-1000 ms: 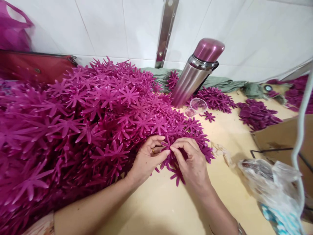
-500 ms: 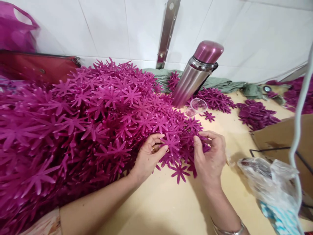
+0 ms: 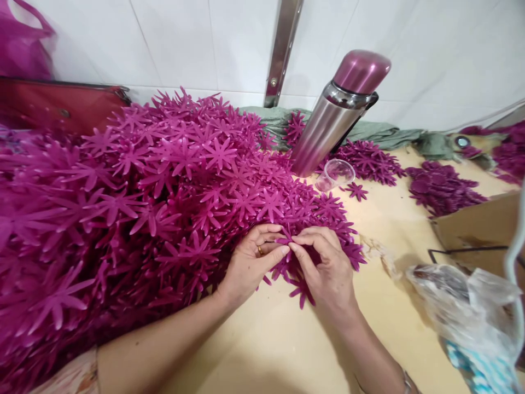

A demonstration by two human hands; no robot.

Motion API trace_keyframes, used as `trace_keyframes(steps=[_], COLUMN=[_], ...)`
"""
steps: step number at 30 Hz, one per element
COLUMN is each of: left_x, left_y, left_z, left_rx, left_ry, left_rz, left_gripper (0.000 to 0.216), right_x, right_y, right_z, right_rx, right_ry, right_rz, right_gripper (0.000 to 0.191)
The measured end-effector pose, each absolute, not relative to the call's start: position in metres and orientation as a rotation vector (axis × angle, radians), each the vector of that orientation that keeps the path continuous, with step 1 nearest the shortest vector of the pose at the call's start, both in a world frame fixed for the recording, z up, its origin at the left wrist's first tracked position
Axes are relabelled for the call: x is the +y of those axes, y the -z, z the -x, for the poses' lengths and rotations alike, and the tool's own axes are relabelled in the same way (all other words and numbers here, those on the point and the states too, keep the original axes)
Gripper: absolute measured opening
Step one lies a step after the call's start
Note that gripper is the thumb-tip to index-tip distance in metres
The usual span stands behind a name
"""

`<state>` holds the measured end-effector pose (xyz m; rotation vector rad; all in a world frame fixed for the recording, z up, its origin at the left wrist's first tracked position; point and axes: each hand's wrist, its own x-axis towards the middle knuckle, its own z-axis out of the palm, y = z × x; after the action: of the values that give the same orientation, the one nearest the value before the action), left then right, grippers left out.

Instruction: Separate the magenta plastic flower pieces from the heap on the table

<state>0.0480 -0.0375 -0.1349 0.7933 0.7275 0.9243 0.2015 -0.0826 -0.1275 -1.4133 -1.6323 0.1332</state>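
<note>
1. I see the left hand (image 3: 250, 265) with its grip pinching a purple flower (image 3: 289, 234) between thumb and fingers.
2. The right hand (image 3: 331, 268) meets it there, its grip pinching the same flower from the other side.
3. That flower is above the bench (image 3: 262, 350), at the near edge of a big flower heap (image 3: 164, 180).
4. Behind, a flask (image 3: 334, 117) leans beside a clear cup (image 3: 337, 174).

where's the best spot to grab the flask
Probably around mid-body on the flask, coming from the right above the cup: its straight, round side rises above the cup, while flowers crowd its base on the left.
</note>
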Motion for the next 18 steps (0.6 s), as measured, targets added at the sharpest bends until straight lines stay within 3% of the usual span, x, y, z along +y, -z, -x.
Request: trace_keyframes(steps=[18], left_x=[-0.0396], left_y=[0.1394], left_z=[-0.0448], left_rx=[0.828], left_ry=[-0.881], left_rz=[-0.931], left_gripper=[0.022], right_x=[-0.0871], right_y=[0.1238], right_z=[-0.1956], right_rx=[-1.458], right_ry=[-0.318], right_rz=[1.465], right_gripper=[0.005])
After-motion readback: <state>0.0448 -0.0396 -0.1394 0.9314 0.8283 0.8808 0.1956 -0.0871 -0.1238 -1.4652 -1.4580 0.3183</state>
